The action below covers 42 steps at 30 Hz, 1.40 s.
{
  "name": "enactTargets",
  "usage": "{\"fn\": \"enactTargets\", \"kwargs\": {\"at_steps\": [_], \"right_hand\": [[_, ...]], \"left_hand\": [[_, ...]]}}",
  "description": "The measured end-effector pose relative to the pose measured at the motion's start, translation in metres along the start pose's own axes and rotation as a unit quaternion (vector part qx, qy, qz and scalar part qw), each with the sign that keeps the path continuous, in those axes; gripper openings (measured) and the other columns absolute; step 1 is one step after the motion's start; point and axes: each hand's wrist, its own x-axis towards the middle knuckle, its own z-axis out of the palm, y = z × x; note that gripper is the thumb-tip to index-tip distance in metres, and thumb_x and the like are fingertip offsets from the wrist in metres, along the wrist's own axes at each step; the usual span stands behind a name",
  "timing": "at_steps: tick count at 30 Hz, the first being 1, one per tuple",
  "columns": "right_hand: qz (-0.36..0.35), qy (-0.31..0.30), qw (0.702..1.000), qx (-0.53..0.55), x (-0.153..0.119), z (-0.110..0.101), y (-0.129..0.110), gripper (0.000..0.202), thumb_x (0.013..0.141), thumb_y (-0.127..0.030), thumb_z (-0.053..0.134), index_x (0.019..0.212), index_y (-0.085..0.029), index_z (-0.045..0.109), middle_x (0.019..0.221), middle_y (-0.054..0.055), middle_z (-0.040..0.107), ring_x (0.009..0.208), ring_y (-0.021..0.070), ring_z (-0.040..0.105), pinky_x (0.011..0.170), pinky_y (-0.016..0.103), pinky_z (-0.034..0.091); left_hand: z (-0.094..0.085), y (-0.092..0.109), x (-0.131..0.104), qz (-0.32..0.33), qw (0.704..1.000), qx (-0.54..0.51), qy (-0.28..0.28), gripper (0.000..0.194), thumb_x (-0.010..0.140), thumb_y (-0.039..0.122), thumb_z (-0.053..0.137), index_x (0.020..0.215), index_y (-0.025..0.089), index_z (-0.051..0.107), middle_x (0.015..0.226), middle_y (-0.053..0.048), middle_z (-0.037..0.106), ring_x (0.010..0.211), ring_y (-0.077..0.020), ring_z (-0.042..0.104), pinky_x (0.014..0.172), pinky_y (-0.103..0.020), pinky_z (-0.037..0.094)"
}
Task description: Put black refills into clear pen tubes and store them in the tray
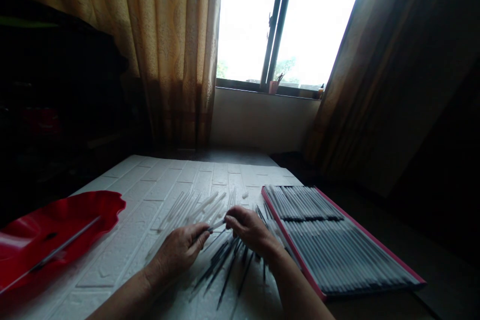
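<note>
My left hand (pixel 186 245) is closed in a pinch on a thin pale stick (pixel 217 225) that bridges the gap to my right hand. At the stick's other end, my right hand (pixel 245 230) has its fingertips closed on it; the exact kind of stick is too blurred to tell. Below my hands, several thin dark sticks (pixel 228 270) lie fanned out on the white brick-patterned surface (pixel 101 260). Beyond my left hand lie several clear, slim tubes (pixel 182 207). A short clear piece (pixel 245 195) rests just past my right hand.
On the right, a shallow pink-rimmed box (pixel 287 237) holds two rows of slim grey sticks (pixel 348 255). A red wavy-edged dish (pixel 75 205) with a long thin rod (pixel 67 245) stands at the left. Behind are a curtain (pixel 176 50) and a window with a small cup (pixel 273 87).
</note>
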Motion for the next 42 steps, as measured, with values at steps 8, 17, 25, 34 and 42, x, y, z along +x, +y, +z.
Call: {"fn": "enactTargets", "kwargs": {"at_steps": [8,17,25,34,42], "right_hand": [[-0.002,-0.021,0.994,0.104,0.001,0.001,-0.005,0.028,0.076,-0.042,0.061,0.088,-0.017,0.062,0.071,0.000,0.064,0.053,0.0103,0.056,0.053,0.024,0.045],[0.024,0.028,0.984,0.175,0.004,-0.007,-0.009,0.031,0.067,-0.046,0.070,0.075,-0.016,0.063,0.063,-0.002,0.061,0.050,0.0087,0.052,0.052,0.023,0.041],[0.065,0.094,0.971,0.208,0.004,-0.016,-0.007,0.040,0.067,-0.054,0.067,0.078,-0.016,0.060,0.067,-0.001,0.059,0.047,0.0069,0.048,0.043,0.019,0.026],[0.092,0.050,0.969,0.224,0.001,-0.015,-0.012,0.036,0.061,-0.046,0.074,0.077,-0.016,0.064,0.066,0.001,0.066,0.048,0.0084,0.052,0.042,0.019,0.028],[0.078,-0.098,0.973,0.195,-0.005,-0.007,-0.013,0.032,0.061,-0.044,0.075,0.073,-0.014,0.069,0.064,0.003,0.069,0.050,0.0103,0.055,0.052,0.023,0.043]], "left_hand": [[-0.003,0.001,0.001,0.006,1.000,-0.020,0.005,0.032,0.088,0.035,0.041,0.095,0.021,0.068,0.067,0.000,0.069,0.063,-0.0158,0.065,0.059,-0.020,0.047],[-0.005,-0.001,0.002,-0.002,0.999,-0.026,0.039,0.031,0.085,0.039,0.047,0.100,0.022,0.068,0.085,-0.001,0.074,0.076,-0.0172,0.069,0.069,-0.022,0.050],[-0.010,-0.005,0.006,-0.052,0.983,-0.137,0.108,0.030,0.079,0.044,0.054,0.093,0.021,0.068,0.065,0.001,0.068,0.055,-0.0145,0.062,0.053,-0.022,0.048],[-0.014,-0.002,0.010,-0.095,0.897,-0.407,0.144,0.035,0.067,0.043,0.072,0.089,0.016,0.066,0.058,0.003,0.060,0.046,-0.0086,0.049,0.042,-0.018,0.035],[-0.018,0.003,0.008,-0.104,0.871,-0.460,0.138,0.045,0.069,0.056,0.069,0.086,0.015,0.067,0.073,-0.003,0.066,0.064,-0.0130,0.059,0.049,-0.019,0.041]]}}
